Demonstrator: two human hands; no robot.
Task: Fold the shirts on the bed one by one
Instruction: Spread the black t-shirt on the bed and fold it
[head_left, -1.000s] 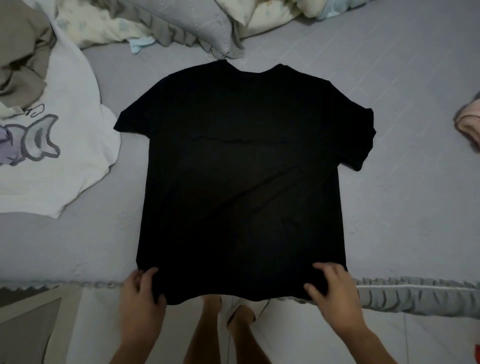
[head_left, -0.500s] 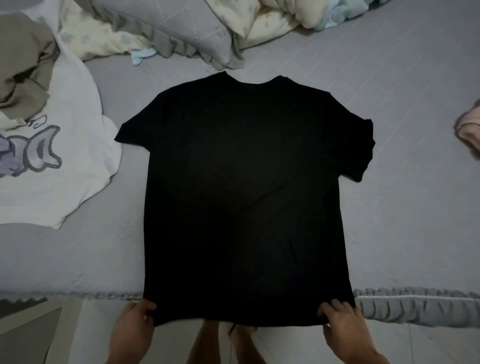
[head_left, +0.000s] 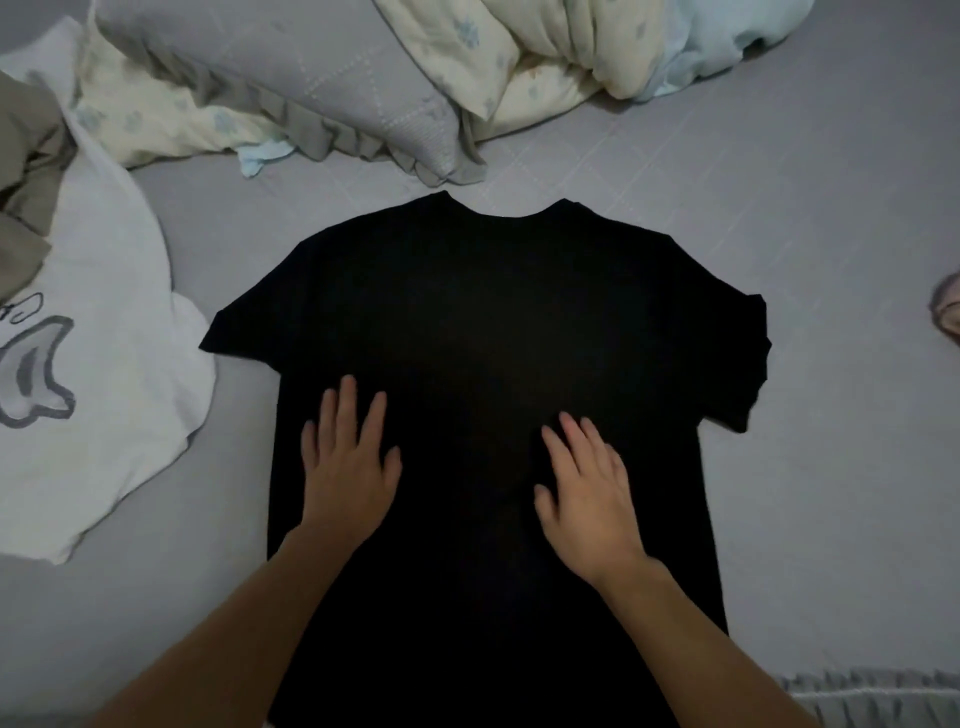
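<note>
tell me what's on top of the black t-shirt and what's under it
Both hands lie flat on the black t-shirt: left hand, right hand, fingers straight. Under it, grey bedsheet shows all around; anything directly beneath the shirt is covered.

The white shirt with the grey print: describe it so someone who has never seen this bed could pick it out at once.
Start from the black T-shirt spread flat mid-bed under both hands, then look past its left sleeve to the frame's left edge. There lies the white shirt, rumpled, partly under a crumpled beige garment. Alone among the fabrics there, it bears a grey outlined cartoon print.
</note>
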